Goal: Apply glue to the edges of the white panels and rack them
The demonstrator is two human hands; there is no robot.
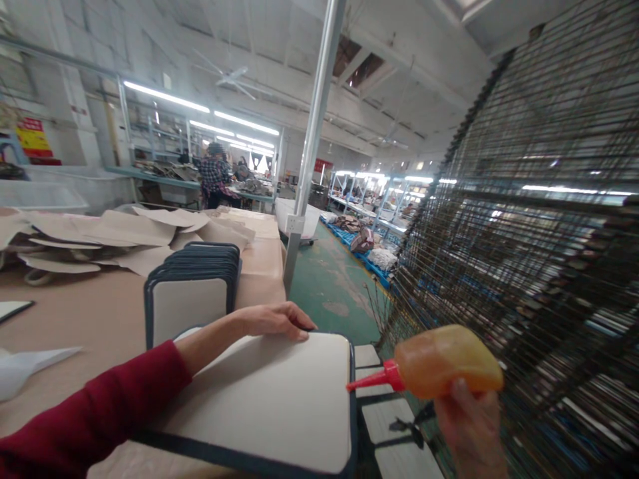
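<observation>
A cream panel (279, 399) with rounded corners and a dark blue border lies in front of me. My left hand (279, 320) is closed over its far edge, thumb on the top face and the fingertips hidden behind the border. In my right hand (472, 419) is a squeeze bottle (449, 362) of amber liquid, probably glue, lying nearly level. Its red nozzle (372, 380) points left, the tip at the panel's right border; whether it touches I cannot tell. Behind my left forearm stands a row of similar dark-edged panels (190, 303).
Loose beige sheets (134, 229) are heaped on the table (64, 319) at the left. A metal post (312, 133) rises at the table's far right corner. Stacked wire racks (524, 219) fill the right side. A person (214, 176) stands at a far bench.
</observation>
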